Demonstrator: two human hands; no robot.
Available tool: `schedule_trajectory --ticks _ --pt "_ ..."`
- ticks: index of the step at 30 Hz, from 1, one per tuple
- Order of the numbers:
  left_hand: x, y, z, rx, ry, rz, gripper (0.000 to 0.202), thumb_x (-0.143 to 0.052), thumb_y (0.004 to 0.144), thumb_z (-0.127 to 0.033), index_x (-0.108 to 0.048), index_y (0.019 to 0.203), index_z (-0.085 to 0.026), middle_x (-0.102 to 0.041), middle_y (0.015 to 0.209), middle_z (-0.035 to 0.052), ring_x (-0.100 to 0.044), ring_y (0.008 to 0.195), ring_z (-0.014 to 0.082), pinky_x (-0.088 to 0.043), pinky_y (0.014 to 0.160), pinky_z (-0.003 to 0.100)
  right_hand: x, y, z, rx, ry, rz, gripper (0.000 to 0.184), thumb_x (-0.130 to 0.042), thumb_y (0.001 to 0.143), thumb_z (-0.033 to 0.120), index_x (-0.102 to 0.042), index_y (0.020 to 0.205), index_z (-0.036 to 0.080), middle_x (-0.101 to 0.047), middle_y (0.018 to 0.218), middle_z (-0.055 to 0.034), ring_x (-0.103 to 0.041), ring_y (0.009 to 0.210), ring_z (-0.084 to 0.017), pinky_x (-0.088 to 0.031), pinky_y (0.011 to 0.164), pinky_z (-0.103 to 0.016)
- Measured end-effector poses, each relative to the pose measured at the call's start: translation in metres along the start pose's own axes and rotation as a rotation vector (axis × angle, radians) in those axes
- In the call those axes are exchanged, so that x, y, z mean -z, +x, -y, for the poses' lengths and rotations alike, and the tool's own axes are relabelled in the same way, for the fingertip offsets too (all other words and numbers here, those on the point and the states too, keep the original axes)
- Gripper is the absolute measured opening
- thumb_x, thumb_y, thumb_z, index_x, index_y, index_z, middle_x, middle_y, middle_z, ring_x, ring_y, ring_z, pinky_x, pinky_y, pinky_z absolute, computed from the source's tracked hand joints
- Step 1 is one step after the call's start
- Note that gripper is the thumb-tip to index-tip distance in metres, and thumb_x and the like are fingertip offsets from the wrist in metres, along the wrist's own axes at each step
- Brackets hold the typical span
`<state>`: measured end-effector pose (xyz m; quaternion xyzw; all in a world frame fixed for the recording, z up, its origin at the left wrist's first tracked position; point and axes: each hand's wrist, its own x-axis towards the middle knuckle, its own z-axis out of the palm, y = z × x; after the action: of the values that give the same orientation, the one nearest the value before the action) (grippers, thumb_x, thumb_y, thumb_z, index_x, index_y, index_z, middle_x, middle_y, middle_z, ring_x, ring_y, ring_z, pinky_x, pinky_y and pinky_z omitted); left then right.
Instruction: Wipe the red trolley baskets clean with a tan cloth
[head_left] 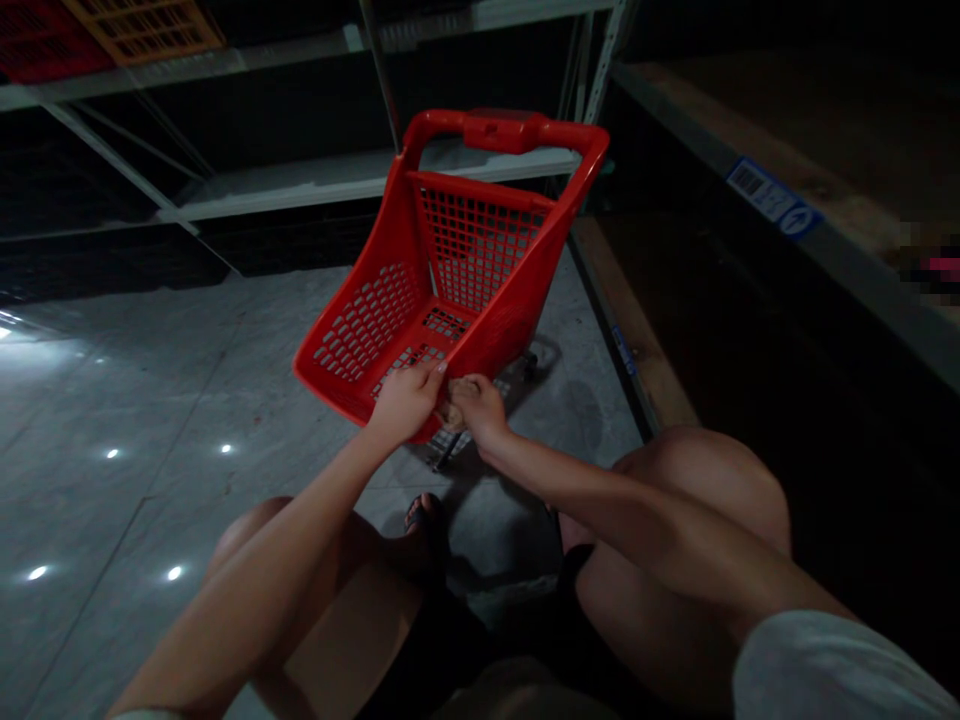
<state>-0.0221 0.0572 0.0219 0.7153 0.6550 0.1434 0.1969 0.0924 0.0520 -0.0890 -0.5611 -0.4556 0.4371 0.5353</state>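
A red plastic shopping cart [491,345] with a grid-like basket stands upright in front of me. The basket holds nothing that I can make out. My left hand [409,400] is closed over the basket's near rim, its thumb lying along the edge. Just to the right, my right hand [480,408] is closed on a crumpled tan cloth [452,416] and presses it to the outside of the basket's near corner. Part of the cloth is hidden under the fingers. The two hands are close together.
Metal shelving [285,195] runs behind the cart, with a yellow crate [161,30] and a red crate [45,40] at upper left. On the right, a shelf edge bears a blue barcode label [776,198]. Grey concrete floor [150,400] lies to the left.
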Motion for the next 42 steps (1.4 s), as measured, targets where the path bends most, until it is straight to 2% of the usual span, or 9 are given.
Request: schedule_trajectory --ticks 7,12,17,20,25,28,36,39,42 --pt "0.001 0.001 0.021 0.025 -0.595 0.195 0.053 -0.058 0.09 -0.065 -0.079 0.104 -0.018 -0.079 0.094 0.0071 -0.07 0.105 0.0279 -0.053 0.094 0.036 0.039 0.107 0.041 -0.114 0.121 -0.324 0.022 -0.054 0.075 0.02 -0.053 0.096 0.023 -0.072 0.1 -0.0025 -0.069 0.086 -0.015 -0.06 0.083 -0.031" --pt "-0.008 0.002 0.03 0.084 -0.789 0.206 0.077 -0.066 0.075 -0.08 -0.078 0.112 -0.015 -0.08 0.1 0.0095 -0.07 0.11 0.032 -0.055 0.098 0.042 0.018 0.025 0.026 -0.052 0.128 -0.005 0.028 -0.068 0.071 0.029 -0.061 0.098 0.026 -0.074 0.108 -0.0037 -0.071 0.102 -0.021 -0.058 0.1 -0.042" --pt "-0.012 0.002 0.029 0.088 -0.758 0.185 0.077 -0.065 0.075 -0.08 -0.078 0.112 -0.014 -0.081 0.101 0.0092 -0.071 0.107 0.0317 -0.056 0.097 0.041 0.002 -0.049 0.021 -0.162 0.152 0.268 0.022 -0.073 0.059 0.02 -0.067 0.078 0.03 -0.072 0.072 0.0041 -0.072 0.069 -0.024 -0.063 0.068 -0.041" --pt "-0.012 0.001 0.024 0.082 -0.805 0.191 0.076 -0.064 0.077 -0.079 -0.078 0.114 -0.015 -0.081 0.104 0.0087 -0.072 0.107 0.0307 -0.056 0.098 0.04 0.011 -0.026 0.035 -0.218 0.164 0.188 0.021 -0.07 0.06 0.021 -0.068 0.08 0.028 -0.072 0.074 0.0025 -0.071 0.071 -0.023 -0.062 0.069 -0.038" --pt "-0.013 0.0 0.02 0.091 -0.865 0.207 0.08 -0.067 0.074 -0.081 -0.077 0.117 -0.014 -0.081 0.1 0.0102 -0.072 0.106 0.0324 -0.055 0.098 0.043 0.036 0.064 0.055 -0.137 0.155 -0.161 0.024 -0.062 0.067 0.024 -0.061 0.09 0.022 -0.071 0.09 -0.002 -0.068 0.083 -0.019 -0.059 0.079 -0.033" --pt "-0.013 0.001 0.019 0.104 -0.86 0.207 0.084 -0.068 0.071 -0.083 -0.077 0.118 -0.014 -0.081 0.102 0.01 -0.072 0.105 0.0325 -0.054 0.1 0.043 0.037 0.078 0.055 -0.039 0.137 -0.325 0.028 -0.06 0.07 0.023 -0.056 0.097 0.024 -0.068 0.096 -0.0016 -0.066 0.088 -0.017 -0.057 0.084 -0.033" --pt "-0.013 0.003 0.021 0.125 -0.827 0.16 0.061 -0.067 0.077 -0.07 -0.078 0.096 -0.013 -0.077 0.082 0.0043 -0.07 0.085 0.0253 -0.056 0.085 0.036 0.008 -0.044 0.04 0.039 0.047 0.17 0.022 -0.063 0.066 0.02 -0.061 0.088 0.024 -0.069 0.094 -0.0008 -0.066 0.087 -0.019 -0.056 0.085 -0.033" --pt "-0.014 0.003 0.023 0.132 -0.802 0.17 0.064 -0.062 0.077 -0.074 -0.078 0.095 -0.014 -0.077 0.084 0.0055 -0.07 0.087 0.0255 -0.056 0.085 0.036 0.014 -0.032 0.05 -0.011 0.041 0.177 0.024 -0.066 0.064 0.021 -0.064 0.088 0.025 -0.07 0.086 0.0019 -0.066 0.081 -0.019 -0.056 0.079 -0.032" --pt "-0.013 0.002 0.024 0.084 -0.727 0.151 0.068 -0.06 0.077 -0.078 -0.078 0.098 -0.016 -0.079 0.092 0.0069 -0.071 0.097 0.0284 -0.055 0.094 0.038 0.03 0.025 0.063 0.025 0.074 0.032 0.025 -0.067 0.065 0.023 -0.066 0.089 0.024 -0.071 0.085 0.0016 -0.066 0.08 -0.019 -0.057 0.076 -0.031"
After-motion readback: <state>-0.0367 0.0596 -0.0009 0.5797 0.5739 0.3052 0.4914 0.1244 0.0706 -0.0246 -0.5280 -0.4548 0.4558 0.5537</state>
